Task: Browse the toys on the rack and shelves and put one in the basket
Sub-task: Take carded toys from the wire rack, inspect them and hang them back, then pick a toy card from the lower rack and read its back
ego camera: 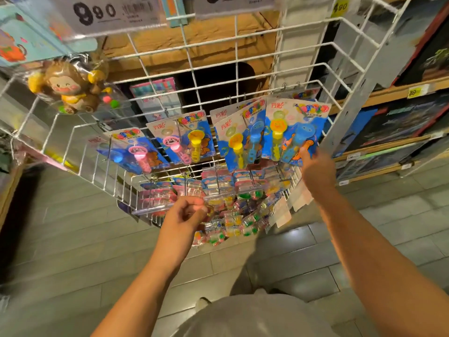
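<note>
**Both hands on the wire rack, no toy chosen yet**

At the far left a monkey toy (73, 90) in a clear bag hangs from the upper tier of the white wire rack (211, 69), well apart from either hand; below it and to the right runs a row of bubble-wand cards (184, 139) on blue backing, each hung upright from a hook so its long axis runs top to bottom; under that row sits a lower tier of small clear blister packs (218, 190) with coloured beads inside.

The left hand (187, 217) is at that lower tier, fingers curled and pinching what looks like the near edge of one clear pack; blur hides exactly which pack it grips.

Further right, the right hand (313, 164) reaches higher and grasps the lower corner of the rightmost bubble-wand card (301, 132), thumb across the front and fingers seemingly behind it; the card is tilted out toward the camera while its top is still on the hook.

At the right edge wooden shelves (388, 93) carry dark boxed goods; no basket is in view, so where it stands cannot be told.

The right hand looks nearer to taking a toy; freeing that card likely means lifting it up along its long axis and off the hook toward the person.
</note>
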